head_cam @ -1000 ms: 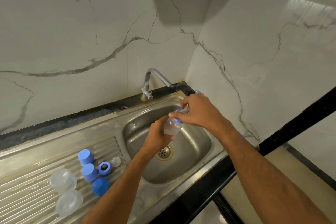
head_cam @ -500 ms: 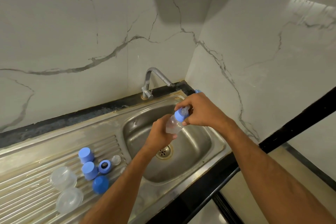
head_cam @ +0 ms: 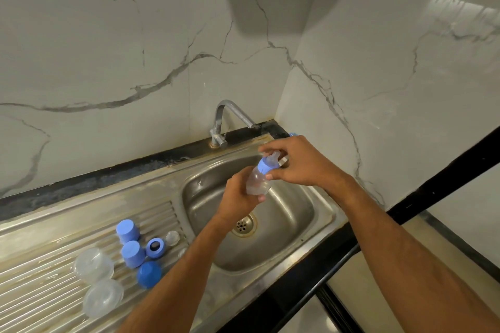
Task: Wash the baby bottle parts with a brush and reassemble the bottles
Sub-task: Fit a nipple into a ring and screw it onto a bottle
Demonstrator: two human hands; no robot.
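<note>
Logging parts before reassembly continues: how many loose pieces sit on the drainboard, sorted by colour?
Light blue caps: 2
Light blue ring: 1
Darker blue cap: 1
Clear domed covers: 2
Clear small nipple-like piece: 1
Total: 7; another clear piece may hide behind the left forearm.

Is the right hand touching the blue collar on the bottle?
Touching. The head view shows the right hand with its thumb against the blue collar of the bottle.

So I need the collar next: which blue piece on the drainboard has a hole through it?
The blue ring with the dark centre hole, beside the small clear teat; the other blue pieces are closed caps.
</note>
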